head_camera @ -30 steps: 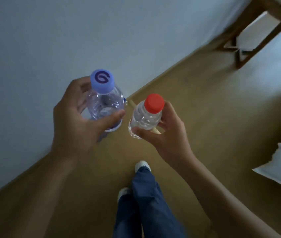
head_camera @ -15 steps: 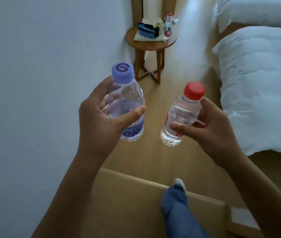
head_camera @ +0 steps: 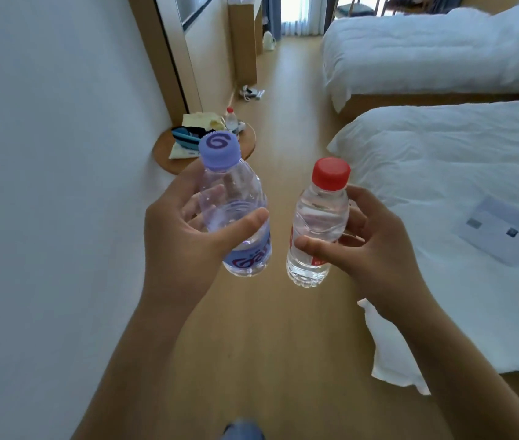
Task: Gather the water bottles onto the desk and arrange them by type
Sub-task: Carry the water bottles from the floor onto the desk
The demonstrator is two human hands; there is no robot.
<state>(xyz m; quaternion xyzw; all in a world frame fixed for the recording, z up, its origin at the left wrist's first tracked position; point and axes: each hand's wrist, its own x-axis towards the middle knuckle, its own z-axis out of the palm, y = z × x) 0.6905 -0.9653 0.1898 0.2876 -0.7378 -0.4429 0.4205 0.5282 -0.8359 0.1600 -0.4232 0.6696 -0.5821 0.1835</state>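
My left hand [head_camera: 185, 236] grips the purple-capped bottle [head_camera: 236, 214]; my right hand [head_camera: 366, 246] grips the red-capped bottle [head_camera: 318, 230] at 3 o'clock. Loosening fingers could drop either.

**Few readable marks on the two bottles**

The purple cap [head_camera: 219, 150] of the bottle [head_camera: 238, 217] in the left hand [head_camera: 185, 230] carries a dark purple swirl sign that looks like a "6" or a "G". On the blue label [head_camera: 250, 257] of this bottle, below the thumb, there are pink outlined letters; they begin with "G", but the rest cannot be read. The red label [head_camera: 313, 260] of the red-capped bottle [head_camera: 318, 223] in the right hand [head_camera: 369, 249] is too hidden to read. On the paper sheet [head_camera: 499, 230] on the bed, right of the right hand, the print is too small.
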